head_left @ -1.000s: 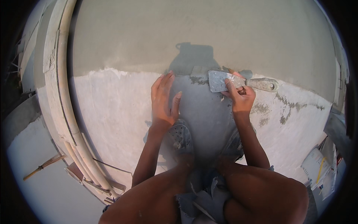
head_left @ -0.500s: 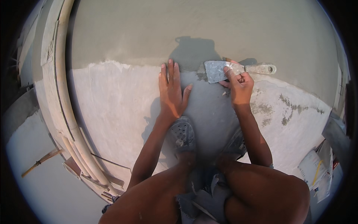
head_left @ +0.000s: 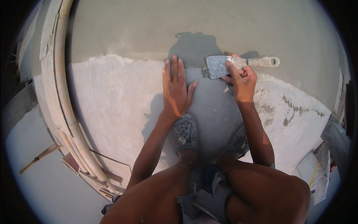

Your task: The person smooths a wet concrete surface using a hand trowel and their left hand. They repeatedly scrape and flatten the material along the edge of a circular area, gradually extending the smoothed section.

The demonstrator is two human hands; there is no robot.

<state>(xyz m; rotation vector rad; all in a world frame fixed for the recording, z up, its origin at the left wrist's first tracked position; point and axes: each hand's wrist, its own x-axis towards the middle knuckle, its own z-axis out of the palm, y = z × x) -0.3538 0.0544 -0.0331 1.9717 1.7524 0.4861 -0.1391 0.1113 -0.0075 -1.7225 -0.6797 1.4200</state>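
My left hand lies flat with its fingers stretched out and the thumb apart. It rests on the pale, bare surface, with the fingertips at the edge of the smooth grey plaster. In my right hand is a putty knife, pinched by its metal blade between thumb and fingers. Its worn, pale handle points right, past the hand, and has a hole at the end. Dabs of wet grey plaster sit beside the blade's left edge. Some right fingers are hidden behind the blade.
Clog-shod feet stand between my forearms. A long pale pipe runs down the left side. Farther left, a brush-like stick lies on a lower pale surface. A white sack lies at the lower right. Grey smears mark the right side.
The view has shifted slightly. Both hands appear marginally higher and farther right, the putty knife with the right hand. The grips look the same.
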